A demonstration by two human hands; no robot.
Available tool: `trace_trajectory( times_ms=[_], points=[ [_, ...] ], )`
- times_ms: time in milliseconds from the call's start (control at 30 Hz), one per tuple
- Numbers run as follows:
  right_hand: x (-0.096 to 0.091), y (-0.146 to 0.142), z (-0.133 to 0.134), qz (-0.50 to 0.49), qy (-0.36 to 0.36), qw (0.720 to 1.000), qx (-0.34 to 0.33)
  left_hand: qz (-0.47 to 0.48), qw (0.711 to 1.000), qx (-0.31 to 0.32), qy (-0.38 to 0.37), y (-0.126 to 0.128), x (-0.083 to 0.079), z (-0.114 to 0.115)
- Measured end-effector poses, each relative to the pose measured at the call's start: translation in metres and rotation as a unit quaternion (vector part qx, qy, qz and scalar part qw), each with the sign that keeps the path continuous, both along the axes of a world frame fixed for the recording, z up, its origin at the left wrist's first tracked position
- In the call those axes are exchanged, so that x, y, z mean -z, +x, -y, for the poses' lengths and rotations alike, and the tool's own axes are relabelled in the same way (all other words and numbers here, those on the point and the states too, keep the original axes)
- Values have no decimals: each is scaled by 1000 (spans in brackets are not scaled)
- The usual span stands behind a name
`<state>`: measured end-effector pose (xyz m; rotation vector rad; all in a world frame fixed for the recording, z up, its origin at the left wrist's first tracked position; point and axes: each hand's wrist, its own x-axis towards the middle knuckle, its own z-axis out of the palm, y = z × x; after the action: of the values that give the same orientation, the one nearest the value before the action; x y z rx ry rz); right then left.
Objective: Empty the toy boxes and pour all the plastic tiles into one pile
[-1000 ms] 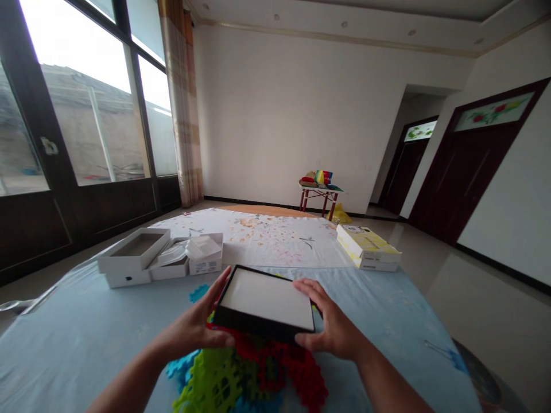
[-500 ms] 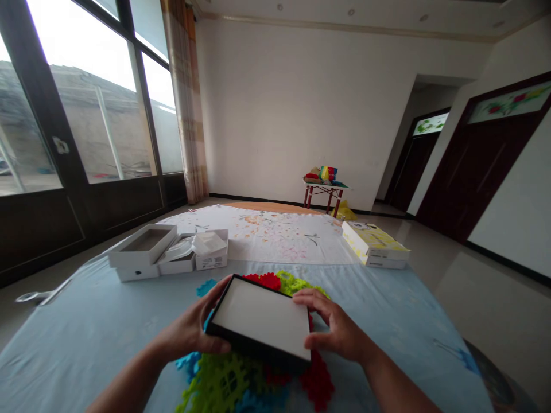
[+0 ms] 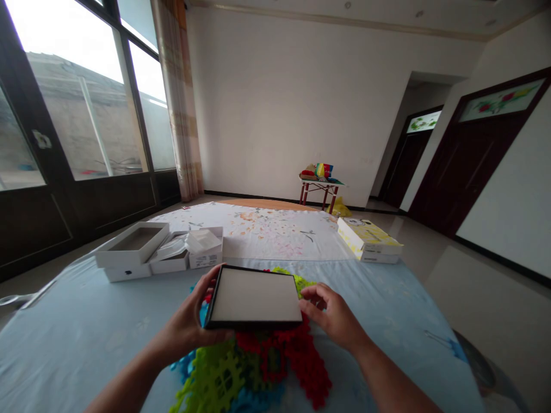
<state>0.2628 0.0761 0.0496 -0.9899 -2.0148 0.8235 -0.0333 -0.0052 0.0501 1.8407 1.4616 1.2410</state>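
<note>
A shallow rectangular box with black edges and a plain pale face is held above the table, its face tilted toward me. My left hand is closed round its left side, fingers behind and thumb along the lower edge. At the right edge my right hand has its fingers bent, with thumb and fingertips against the box's side. Beneath the box lies a pile of plastic building pieces with toothed edges: green pieces, red pieces and blue pieces. The box covers part of the pile.
White open boxes with packaging stand at the table's left. A yellow and white box lies at the right. A light blue cloth and a flowered white cloth cover the table. A small table with colourful items stands by the wall.
The box has turned so its lower edge lies nearly level, and more red pieces show below it. My right hand's fingers have drawn back from its top face to its right edge.
</note>
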Motion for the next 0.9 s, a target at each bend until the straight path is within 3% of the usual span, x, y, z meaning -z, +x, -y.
trace_trajectory(
  times_ms=[233, 667, 800, 900],
  points=[
    [3, -4, 2, 8, 10, 1000, 3, -61, 996, -51, 41, 9, 3, -2],
    [-1, -5, 10, 35, 88, 995, 11, -131, 984, -83, 93, 21, -3, 0],
    [2, -5, 7, -7, 75, 997, 28, -135, 984, -77, 89, 20, -1, -1],
    [7, -6, 2, -54, 27, 996, 67, -142, 983, -73, 92, 20, 0, -2]
  ],
)
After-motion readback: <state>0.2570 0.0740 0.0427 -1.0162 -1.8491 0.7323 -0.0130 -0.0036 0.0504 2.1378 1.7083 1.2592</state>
